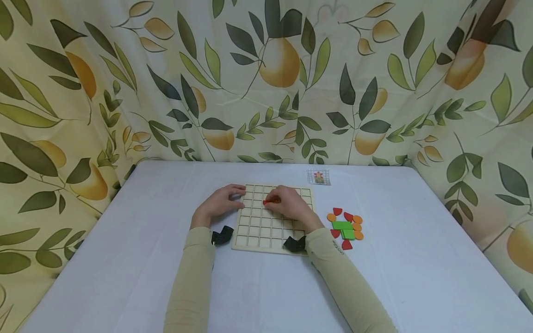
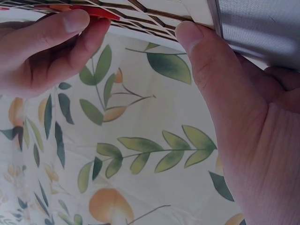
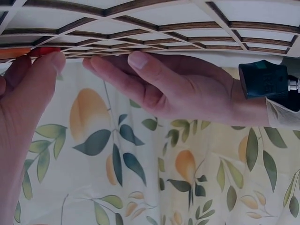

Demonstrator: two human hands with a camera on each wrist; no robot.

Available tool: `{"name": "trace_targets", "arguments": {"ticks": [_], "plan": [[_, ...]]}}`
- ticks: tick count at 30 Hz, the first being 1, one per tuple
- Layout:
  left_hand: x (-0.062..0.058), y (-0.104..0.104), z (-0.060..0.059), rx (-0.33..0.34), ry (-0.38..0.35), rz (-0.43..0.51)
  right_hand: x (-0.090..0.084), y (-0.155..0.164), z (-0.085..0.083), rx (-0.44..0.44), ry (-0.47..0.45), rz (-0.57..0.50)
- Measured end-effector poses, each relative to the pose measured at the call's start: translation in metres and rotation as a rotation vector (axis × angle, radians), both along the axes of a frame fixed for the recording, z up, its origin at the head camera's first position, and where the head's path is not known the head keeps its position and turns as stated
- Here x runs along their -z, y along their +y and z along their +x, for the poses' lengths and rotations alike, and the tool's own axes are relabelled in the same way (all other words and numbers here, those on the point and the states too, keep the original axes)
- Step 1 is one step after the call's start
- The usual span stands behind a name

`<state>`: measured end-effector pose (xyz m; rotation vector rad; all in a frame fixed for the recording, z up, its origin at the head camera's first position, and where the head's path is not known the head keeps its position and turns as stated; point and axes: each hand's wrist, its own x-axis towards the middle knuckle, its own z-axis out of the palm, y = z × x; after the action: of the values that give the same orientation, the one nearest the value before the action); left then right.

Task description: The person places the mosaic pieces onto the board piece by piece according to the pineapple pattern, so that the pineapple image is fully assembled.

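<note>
A person in beige sleeves works at a wooden grid board (image 1: pixel 266 226) lying flat on a pale blue table (image 1: pixel 125 259), hemmed in by a curtain (image 1: pixel 266 78) printed with leaves and pears.

The right hand (image 1: pixel 291 206) rests over the upper middle of the board, its fingertips pinching a small red piece (image 1: pixel 266 202) with an orange piece (image 1: pixel 275 200) touching it; both sit on the board's cells in its second row from the far edge. From the right wrist, the thumb (image 3: pixel 44 70) presses against the red piece (image 3: pixel 44 50) at the board's surface, and the orange one (image 3: pixel 14 52) shows just beside it. Whether the orange piece is also gripped is hard to tell.

The left hand (image 1: pixel 220 202) lies at the board's left far corner, fingers relaxed and flat, holding nothing; its thumb (image 2: pixel 197 51) braces against the board's edge (image 2: pixel 201 11).

Just right of the board lies a loose cluster of spare pieces (image 1: pixel 345 226): red quarter-rounds, orange discs and green squares, some touching. Beyond the board's far right corner, near the curtain, sits a small pattern card (image 1: pixel 319 177). Black wrist cameras (image 1: pixel 222 236) sit at both cuffs, at the board's near edge.
</note>
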<state>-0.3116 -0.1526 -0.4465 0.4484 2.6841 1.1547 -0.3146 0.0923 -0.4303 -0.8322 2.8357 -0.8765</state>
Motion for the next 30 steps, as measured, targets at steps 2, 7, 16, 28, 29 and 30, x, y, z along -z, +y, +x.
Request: {"name": "trace_targets", "arguments": {"ticks": [2,7,16,28,29,30], "plan": [[0.000,0.000,0.000,0.002,-0.001,0.001,0.000,0.000,0.000,0.004,-0.001,0.002],[0.001,0.000,-0.001,0.002,-0.002,0.005,0.001,0.000,-0.001,0.015,-0.011,0.012],[0.001,0.001,-0.001,0.004,0.010,-0.009,0.001,0.002,0.001,0.017,0.009,-0.003],[-0.001,0.002,0.001,-0.015,0.000,0.003,-0.021,0.055,-0.002,0.150,0.018,-0.050],[-0.002,0.002,0.002,-0.017,-0.003,0.004,-0.024,0.063,-0.001,0.165,0.026,-0.051],[-0.002,0.002,0.002,-0.018,-0.005,0.004,-0.026,0.072,0.000,0.183,0.034,-0.046]]}}
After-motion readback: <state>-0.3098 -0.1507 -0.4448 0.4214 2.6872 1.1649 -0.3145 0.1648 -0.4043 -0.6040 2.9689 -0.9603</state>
